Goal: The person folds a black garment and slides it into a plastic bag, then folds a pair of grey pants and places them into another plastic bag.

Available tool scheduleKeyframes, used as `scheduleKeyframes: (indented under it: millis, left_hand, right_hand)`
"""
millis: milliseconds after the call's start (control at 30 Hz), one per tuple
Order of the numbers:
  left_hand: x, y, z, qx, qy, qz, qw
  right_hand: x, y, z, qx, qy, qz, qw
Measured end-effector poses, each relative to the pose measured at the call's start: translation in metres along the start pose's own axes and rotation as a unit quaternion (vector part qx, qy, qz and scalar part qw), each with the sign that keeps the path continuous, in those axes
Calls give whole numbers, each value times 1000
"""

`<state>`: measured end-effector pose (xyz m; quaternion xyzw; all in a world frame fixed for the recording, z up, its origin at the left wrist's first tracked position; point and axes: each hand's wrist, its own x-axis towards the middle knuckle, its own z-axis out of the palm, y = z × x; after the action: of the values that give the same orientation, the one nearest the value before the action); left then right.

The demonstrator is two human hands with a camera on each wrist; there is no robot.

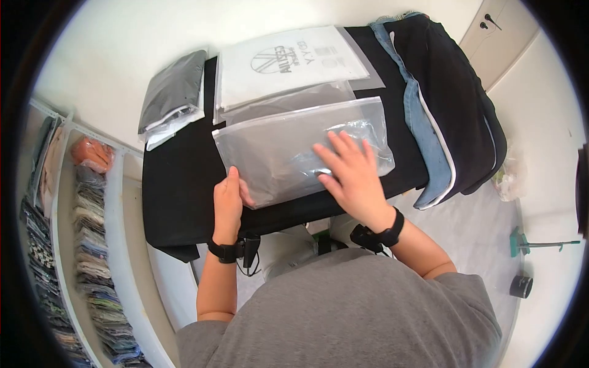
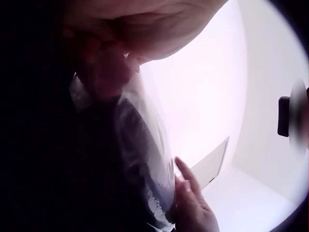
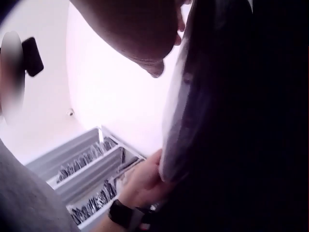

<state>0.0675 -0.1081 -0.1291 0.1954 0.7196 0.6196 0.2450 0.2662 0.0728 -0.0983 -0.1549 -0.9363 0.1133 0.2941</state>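
Note:
A frosted clear plastic bag [image 1: 276, 150] with a pale strip along its far edge lies tilted over the front of the black-covered table [image 1: 178, 202]. With the thumb on top, my left hand [image 1: 227, 201] pinches the bag's near left corner. My right hand [image 1: 354, 175] lies over the bag's right half, fingers straight and spread across the shiny, wrinkled plastic. In the left wrist view the bag [image 2: 157, 183] is mostly dark, and the right hand's fingers [image 2: 188, 186] show at its far side. The right wrist view shows the left hand [image 3: 145, 181] at the bag's end.
Behind the bag lies a stack of printed white plastic bags [image 1: 294, 64]. A folded grey garment in plastic [image 1: 175, 92] sits at the back left. Jeans [image 1: 423, 135] and black cloth [image 1: 460, 104] cover the right end. Shelves of packed clothes [image 1: 101, 257] stand left.

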Motion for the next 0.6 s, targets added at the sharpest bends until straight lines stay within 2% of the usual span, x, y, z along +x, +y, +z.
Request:
scheduleKeyframes:
  millis: [67,133,167,200,233,267,300,367,400,467,500,567,600]
  left_hand:
    - [1,0,-7,48,13,3,999]
    - [-4,11,-13,92,32,4,995]
    - [-9,17,-18,208,148,100,962]
    - [-13,31,-19,315,260,191,893]
    - [-27,60,-8,305,243,202,899]
    - [-30,70,-1,340,155,273,886]
    - [-29,76,7,368,67,338,864]
    - [-19,89,32,443,-125,408,788]
    - [-8,87,37,436,-121,402,796]
    - [13,74,44,589,-162,432,663]
    - [21,70,44,586,-167,425,669]
    - [34,60,43,610,-171,428,645]
    - [34,56,44,609,-177,422,648]
  right_hand:
    - [6,8,17,-61,-30,-17,998]
    - [12,13,22,-59,-29,-19,998]
    - [14,15,23,-60,-36,-14,997]
    - [16,15,22,-60,-30,-18,998]
    - [16,15,22,-67,-37,-19,997]
    - [16,15,21,-74,-47,-20,996]
    - [17,15,21,-77,-52,-24,995]
    - [19,18,19,-78,-67,-39,994]
    - [22,22,17,-82,-78,-44,993]
    - [30,31,16,-103,-112,-89,984]
    - [34,38,14,-126,-119,-120,978]
    - [41,50,9,-129,-132,-143,972]
    - [43,54,11,-135,-135,-169,967]
